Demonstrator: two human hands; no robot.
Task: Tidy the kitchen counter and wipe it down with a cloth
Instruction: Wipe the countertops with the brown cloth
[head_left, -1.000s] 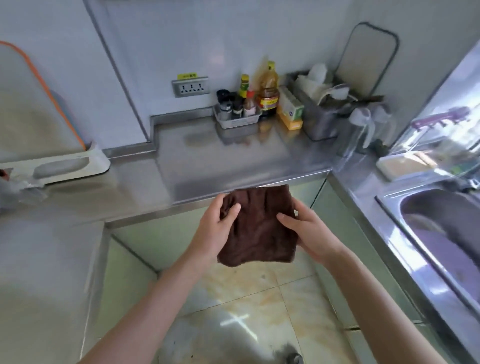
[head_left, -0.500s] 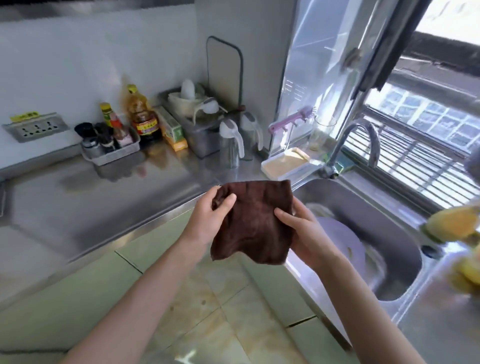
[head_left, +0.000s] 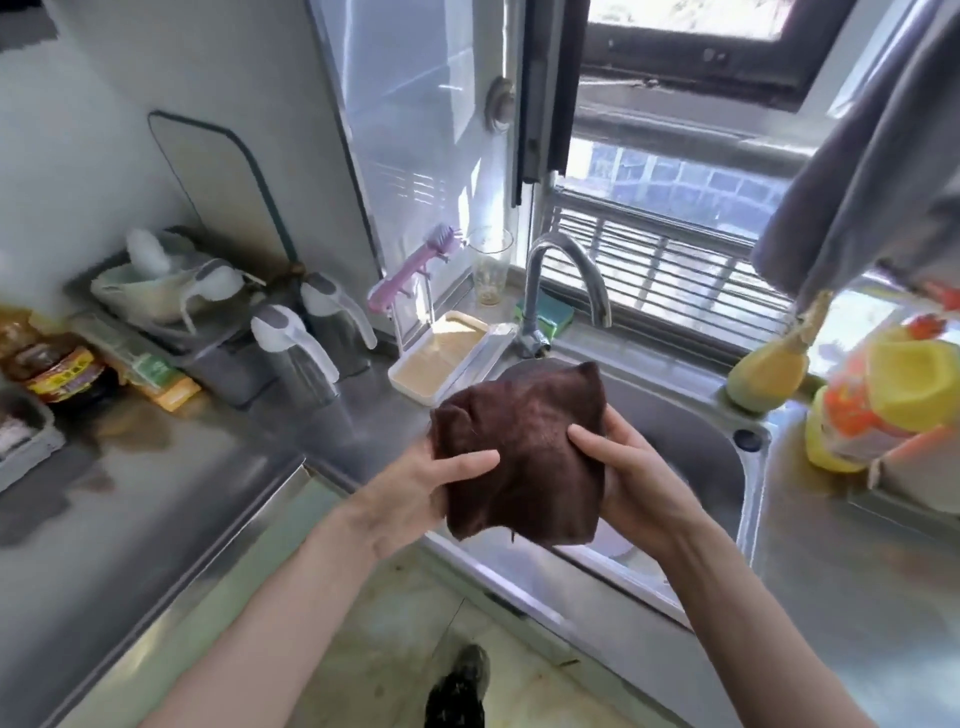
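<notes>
A dark brown cloth (head_left: 524, 447) is held up folded between both hands, over the front left rim of the steel sink (head_left: 691, 441). My left hand (head_left: 426, 488) grips its left edge with the thumb on the front. My right hand (head_left: 623, 473) grips its right edge, thumb on the front too. The steel counter (head_left: 145, 499) stretches away to the left. A curved tap (head_left: 561, 280) stands behind the sink, a little beyond the cloth.
Two grey-and-white dispensers (head_left: 301, 348), a dish rack (head_left: 171, 291), sauce bottles (head_left: 57, 369) and a white tray (head_left: 447, 358) crowd the back of the counter. A glass (head_left: 491, 265) and a sponge (head_left: 545, 314) sit by the window. Yellow bottles (head_left: 883, 400) stand right of the sink.
The view has swung right from the counter corner to the sink and window. Both hands have carried the cloth from in front of the counter edge to above the sink's rim.
</notes>
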